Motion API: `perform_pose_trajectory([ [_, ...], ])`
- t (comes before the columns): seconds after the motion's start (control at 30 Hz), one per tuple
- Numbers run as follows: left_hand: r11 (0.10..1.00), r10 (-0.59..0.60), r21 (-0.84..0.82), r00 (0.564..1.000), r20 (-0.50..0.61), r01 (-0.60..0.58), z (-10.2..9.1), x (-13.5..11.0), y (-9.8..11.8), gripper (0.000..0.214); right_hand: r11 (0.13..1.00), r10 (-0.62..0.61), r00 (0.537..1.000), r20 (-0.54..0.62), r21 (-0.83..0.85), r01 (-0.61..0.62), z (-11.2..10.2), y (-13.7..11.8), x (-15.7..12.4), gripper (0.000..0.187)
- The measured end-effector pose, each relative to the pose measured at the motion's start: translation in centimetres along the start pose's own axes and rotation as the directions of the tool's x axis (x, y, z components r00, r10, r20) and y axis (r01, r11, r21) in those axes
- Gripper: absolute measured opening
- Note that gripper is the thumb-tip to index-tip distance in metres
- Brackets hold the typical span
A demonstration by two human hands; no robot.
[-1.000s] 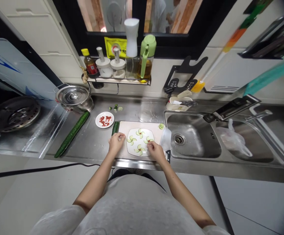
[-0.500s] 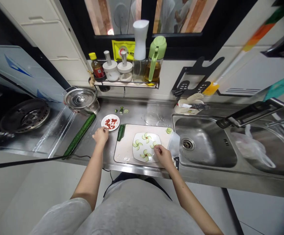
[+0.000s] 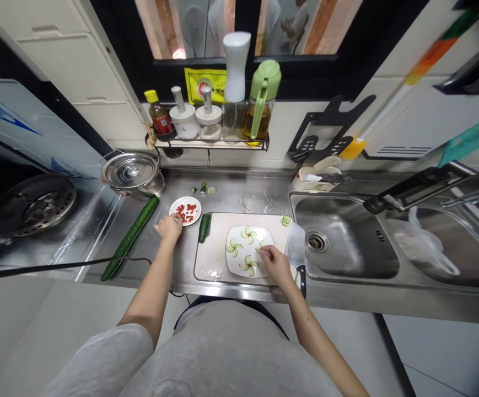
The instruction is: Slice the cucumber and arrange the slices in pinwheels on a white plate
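The left grip (image 3: 168,229), a bare hand, is at the near left edge of a small round white plate (image 3: 198,208) scattered with small chopped red pieces (image 3: 186,211). Its thumb and fingers are drawn together beside the red pieces; whether a piece is pinched between them cannot be told.

The right grip (image 3: 278,264), also bare, has its fingertips bunched over the right side of a squarish white plate with a thin dark rim (image 3: 249,250). The fingertips partly cover one pinwheel of pale green cucumber slices, and it cannot be told whether they grasp anything. Three more pinwheels lie to the left of this grip, each with red at its centre.

Under that plate is a pale pink rectangular cutting board (image 3: 210,259), between the two grips on the steel surface (image 3: 183,262). A short dark green cucumber piece (image 3: 205,227) lies to the right of the left grip, at the board's left edge. A long, bumpy green cucumber (image 3: 132,237) lies to the left of the same grip, and small cucumber scraps (image 3: 203,188) sit beyond it, past the round plate. Just right of the right grip is a broad-bladed knife with a black handle (image 3: 302,281).
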State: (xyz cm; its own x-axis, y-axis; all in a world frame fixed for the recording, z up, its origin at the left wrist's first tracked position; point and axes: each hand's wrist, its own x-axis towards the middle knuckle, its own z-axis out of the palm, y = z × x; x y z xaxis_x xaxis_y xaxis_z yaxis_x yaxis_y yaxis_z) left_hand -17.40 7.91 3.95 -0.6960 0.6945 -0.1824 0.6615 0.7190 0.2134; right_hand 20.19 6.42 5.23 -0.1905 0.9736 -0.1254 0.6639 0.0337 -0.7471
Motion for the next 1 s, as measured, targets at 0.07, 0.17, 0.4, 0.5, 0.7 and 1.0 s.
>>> perform_pose_trajectory([
  [0.07, 0.999, 0.050, -0.012, 0.999, 0.002, -0.050, 0.0, 0.4, 0.4, 0.025, 1.000, 0.000, 1.000, 0.001, -0.007, 0.000, -0.1, 0.0, 0.1, 0.031],
  [0.17, 0.994, 0.107, -0.013, 0.994, 0.009, -0.106, 0.0, 0.9, 1.0, 0.024, 1.000, 0.000, 1.000, 0.006, -0.009, 0.001, 0.0, 0.0, 0.2, 0.030],
  [0.4, 0.980, 0.200, 0.005, 0.979, 0.026, -0.200, 0.7, 1.9, 2.1, 0.024, 1.000, 0.009, 1.000, 0.002, -0.012, -0.009, 0.2, 0.1, 0.1, 0.030],
  [0.5, 0.974, 0.216, 0.055, 0.974, 0.069, -0.220, 1.0, 2.4, 2.5, 0.023, 1.000, 0.022, 1.000, 0.000, -0.011, -0.022, 0.0, 0.1, 0.0, 0.030],
  [0.7, 0.975, 0.185, 0.098, 0.974, 0.133, -0.199, 1.2, 2.7, 2.9, 0.018, 0.999, 0.046, 0.999, -0.016, -0.006, -0.046, -0.5, 0.4, 0.0, 0.031],
  [1.0, 0.982, 0.162, -0.095, 0.987, -0.017, -0.162, -0.5, 1.3, 2.7, 0.015, 0.997, 0.067, 0.998, -0.019, -0.023, -0.068, -0.4, 0.7, -0.3, 0.033],
])
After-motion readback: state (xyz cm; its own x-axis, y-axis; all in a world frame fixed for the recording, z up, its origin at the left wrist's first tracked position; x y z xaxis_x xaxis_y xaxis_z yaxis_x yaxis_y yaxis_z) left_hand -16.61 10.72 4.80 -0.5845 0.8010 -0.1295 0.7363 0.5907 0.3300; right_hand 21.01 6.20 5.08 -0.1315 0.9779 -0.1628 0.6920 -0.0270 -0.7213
